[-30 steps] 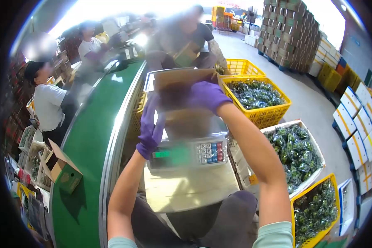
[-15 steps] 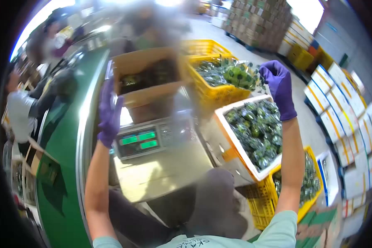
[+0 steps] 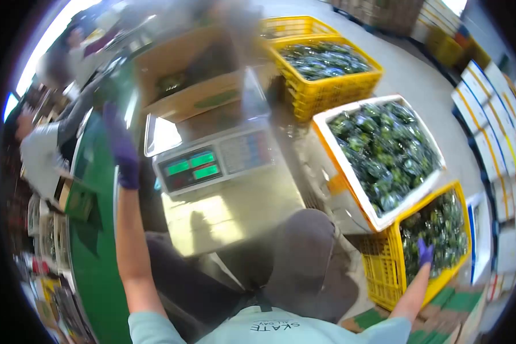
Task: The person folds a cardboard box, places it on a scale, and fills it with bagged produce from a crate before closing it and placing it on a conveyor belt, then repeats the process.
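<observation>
My left hand (image 3: 121, 150), in a purple glove, is raised over the green conveyor belt (image 3: 100, 241), just left of an open cardboard box (image 3: 203, 103). Its fingers are stretched out, smeared a little by motion, and hold nothing. Over at the lower right, my right hand (image 3: 424, 252), gloved the same way, reaches into a yellow crate (image 3: 378, 269). Its fingers look spread over green produce in clear plastic packs (image 3: 444, 226); their tips partly blend into the packs. The box stands on a weighing scale (image 3: 195, 169) with lit green displays.
A white foam box (image 3: 384, 155) full of packed green produce stands between the scale and the crates. Behind it is another filled yellow crate (image 3: 327, 94). White cartons (image 3: 493, 137) are stacked at the right. Co-workers (image 3: 46, 146) stand across the belt at the left.
My right hand has dropped from above the foam box to the lower right crate, and the clear pack of green produce it held has left it. The view has shifted.
</observation>
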`<state>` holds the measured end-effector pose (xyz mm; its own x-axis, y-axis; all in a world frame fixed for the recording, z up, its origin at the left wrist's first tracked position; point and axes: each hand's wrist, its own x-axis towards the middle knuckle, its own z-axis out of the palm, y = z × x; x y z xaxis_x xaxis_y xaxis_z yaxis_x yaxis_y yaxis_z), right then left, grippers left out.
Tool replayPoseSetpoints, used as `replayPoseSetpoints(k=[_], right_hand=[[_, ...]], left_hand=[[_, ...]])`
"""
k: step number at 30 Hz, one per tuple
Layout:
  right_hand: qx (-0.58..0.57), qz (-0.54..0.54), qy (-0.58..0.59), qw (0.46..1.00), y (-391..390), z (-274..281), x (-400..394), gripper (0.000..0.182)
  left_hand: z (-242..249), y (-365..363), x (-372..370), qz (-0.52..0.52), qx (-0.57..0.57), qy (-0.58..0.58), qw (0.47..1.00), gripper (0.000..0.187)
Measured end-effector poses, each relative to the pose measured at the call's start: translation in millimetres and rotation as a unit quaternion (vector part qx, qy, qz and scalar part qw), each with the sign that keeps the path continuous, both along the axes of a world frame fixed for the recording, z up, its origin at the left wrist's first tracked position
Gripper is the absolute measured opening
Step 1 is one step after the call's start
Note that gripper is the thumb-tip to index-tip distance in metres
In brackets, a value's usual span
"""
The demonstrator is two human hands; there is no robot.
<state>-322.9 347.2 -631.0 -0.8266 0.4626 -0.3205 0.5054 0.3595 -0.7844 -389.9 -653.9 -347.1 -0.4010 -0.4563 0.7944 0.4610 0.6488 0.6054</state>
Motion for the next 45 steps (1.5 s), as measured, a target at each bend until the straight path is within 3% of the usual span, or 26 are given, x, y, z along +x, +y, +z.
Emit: replayPoseSetpoints(k=[1,2,5,6,7,9,12,17,18,19,20,22,23,24,27,31,33,34,37,38,40,43,45], right_hand=[[0.1,0.007,-0.083,0.992,-3.6,-22.0,12.4,0.087],[0.158,0.015,-0.145,0.977,-10.5,-38.6,23.2,0.088],[0.158,0.064,-0.239,0.956,-23.8,-48.2,23.4,0.092],[0.141,0.08,-0.255,0.953,-21.7,-49.0,18.3,0.093],[0.116,0.091,-0.261,0.954,-19.0,-50.7,13.5,0.094],[0.048,0.028,-0.157,0.986,-20.6,-65.0,19.2,0.078],[0.078,0.035,-0.147,0.985,-33.4,-53.9,4.1,0.068],[0.075,0.049,-0.134,0.987,-68.9,-14.4,-8.4,0.051],[-0.003,0.027,-0.131,0.991,-66.7,-11.8,-5.1,0.047],[-0.264,-0.029,-0.147,0.953,-56.1,-18.4,-6.8,0.05],[-0.47,-0.121,-0.195,0.853,-32.1,-39.4,-8.1,0.053],[-0.208,-0.051,-0.038,0.976,-56.6,-28.7,3.9,0.062],[-0.052,-0.011,-0.093,0.994,-56.6,-24.6,4.3,0.062],[-0.05,-0.01,-0.091,0.995,-56.5,-20.1,8.2,0.062],[-0.152,-0.152,0.027,0.976,-58.3,-0.6,22.8,0.059],[-0.201,-0.165,0.231,0.937,-46.9,57.2,8.8,0.047],[-0.162,-0.099,0.276,0.942,-88.9,141.1,-13.5,0.059],[-0.113,-0.064,0.312,0.941,-93.6,166.4,-33.5,0.063],[-0.145,0.082,0.476,0.864,-251.4,311.8,-74.6,0.071],[-0.04,0.214,0.548,0.808,-295.7,346.7,-83.6,0.074],[-0.052,0.234,0.615,0.751,-406.4,398.7,-111.0,0.084],[0.098,0.398,0.706,0.578,-572.6,448.9,-139.2,0.061],[0.154,0.496,0.706,0.481,-666.5,447.7,-167.9,0.045]], left_hand=[[-10.8,-11.4,-1.3,-0.106,0.09,0.04,0.989,0.057],[-5.0,8.6,2.6,0.039,-0.038,-0.001,0.999,0.056],[7.6,38.3,12.2,0.03,0.107,-0.064,0.992,0.056],[4.3,34.5,10.5,0.031,0.105,-0.069,0.992,0.056],[-2.2,29.0,7.2,0.004,0.107,-0.061,0.992,0.056],[-7.2,31.6,-1.9,-0.038,0.129,-0.047,0.99,0.055],[-14.7,24.4,-2.5,-0.015,0.048,-0.073,0.996,0.055],[-8.2,22.1,-2.9,-0.01,0.087,-0.049,0.995,0.055],[-6.2,26.1,-1.2,-0.017,0.106,-0.057,0.993,0.056],[-4.7,29.4,0.1,-0.025,0.125,-0.069,0.989,0.056],[-4.4,29.2,0.3,-0.024,0.127,-0.066,0.989,0.056],[-7.5,26.0,0.6,-0.021,0.076,-0.071,0.994,0.057],[-6.7,26.6,0.5,-0.021,0.079,-0.068,0.994,0.057],[-6.7,27.2,1.0,-0.029,0.076,-0.067,0.994,0.057],[-4.4,29.0,4.1,-0.039,0.088,-0.062,0.993,0.057],[2.8,31.2,11.2,-0.049,0.091,-0.049,0.993,0.057],[7.2,37.9,6.8,-0.069,0.096,-0.036,0.992,0.058],[27.1,62.5,16.8,-0.132,0.119,-0.05,0.983,0.056],[15.8,61.3,5.6,-0.101,-0.01,-0.033,0.994,0.058],[19.6,63.4,4.9,-0.074,-0.081,-0.041,0.993,0.059],[25.7,69.7,15.7,-0.006,-0.208,-0.111,0.972,0.06],[21.8,70.9,19.3,-0.04,-0.183,-0.091,0.978,0.062],[21.1,70.3,22.4,-0.055,-0.158,-0.105,0.98,0.062]])
